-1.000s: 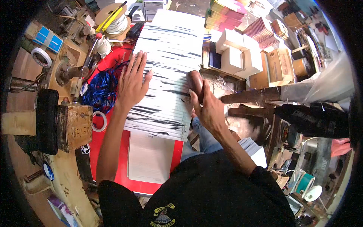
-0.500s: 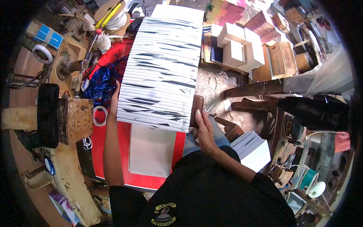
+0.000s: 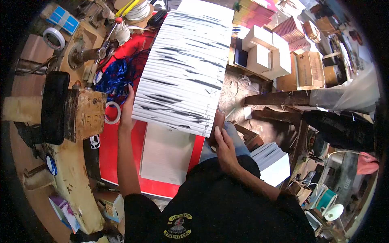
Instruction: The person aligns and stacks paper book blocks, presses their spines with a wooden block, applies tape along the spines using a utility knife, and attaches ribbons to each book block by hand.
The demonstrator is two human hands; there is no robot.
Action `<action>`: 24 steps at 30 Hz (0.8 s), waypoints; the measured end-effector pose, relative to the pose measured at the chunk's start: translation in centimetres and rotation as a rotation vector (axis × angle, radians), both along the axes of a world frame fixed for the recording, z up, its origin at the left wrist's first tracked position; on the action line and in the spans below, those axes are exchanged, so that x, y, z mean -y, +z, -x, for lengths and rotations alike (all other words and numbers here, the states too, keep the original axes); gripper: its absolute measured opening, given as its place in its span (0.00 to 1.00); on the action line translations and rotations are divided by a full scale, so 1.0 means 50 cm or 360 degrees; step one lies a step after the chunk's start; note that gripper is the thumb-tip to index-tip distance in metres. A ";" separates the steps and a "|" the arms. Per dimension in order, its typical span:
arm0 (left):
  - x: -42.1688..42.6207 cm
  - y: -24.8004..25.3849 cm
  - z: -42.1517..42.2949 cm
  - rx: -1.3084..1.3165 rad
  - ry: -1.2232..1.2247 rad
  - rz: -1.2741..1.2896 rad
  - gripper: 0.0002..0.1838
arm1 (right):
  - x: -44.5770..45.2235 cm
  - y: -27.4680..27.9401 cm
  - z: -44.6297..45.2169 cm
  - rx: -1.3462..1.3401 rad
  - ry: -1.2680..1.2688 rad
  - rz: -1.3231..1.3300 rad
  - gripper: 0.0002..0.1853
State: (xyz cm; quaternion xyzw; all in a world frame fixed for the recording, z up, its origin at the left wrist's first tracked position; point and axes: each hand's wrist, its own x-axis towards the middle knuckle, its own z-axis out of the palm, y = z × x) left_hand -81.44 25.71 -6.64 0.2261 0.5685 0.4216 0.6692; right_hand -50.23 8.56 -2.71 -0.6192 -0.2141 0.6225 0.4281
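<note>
We are positioning our left hand [image 3: 129,105] along the left side of the stack of paper sections [image 3: 182,67]; its thumb is showing, but the stack is hiding the other fingers, so we cannot tell how far they are open or whether they are gripping. Our right hand [image 3: 225,148] is closing around a brown block [image 3: 219,120], which is sitting at the stack's near right corner. The stack is lying over the red surface [image 3: 110,152], partly overlapping a pile of pale sheets [image 3: 167,156], with blue ribbon [image 3: 114,79] and a tape roll [image 3: 112,112] at its left. We are judging it heavy as a whole, firm when compressed, yet flexible and slippery between layers, with edges that crease easily. For handling, we are favouring both long sides, low down, with flat, even pressure.
</note>
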 end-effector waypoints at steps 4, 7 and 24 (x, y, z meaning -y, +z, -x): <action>-0.005 -0.030 0.031 0.0463 -0.0295 -0.0249 0.39 | 0.011 -0.015 -0.020 0.0003 -0.0129 0.0110 0.24; 0.006 0.045 -0.022 0.0198 -0.0037 0.0035 0.40 | 0.006 0.004 -0.008 -0.0143 0.0012 0.0083 0.29; 0.706 -0.052 -0.081 -0.1183 0.1690 0.0010 0.29 | -0.011 -0.025 -0.126 -0.0211 -0.0099 0.0337 0.23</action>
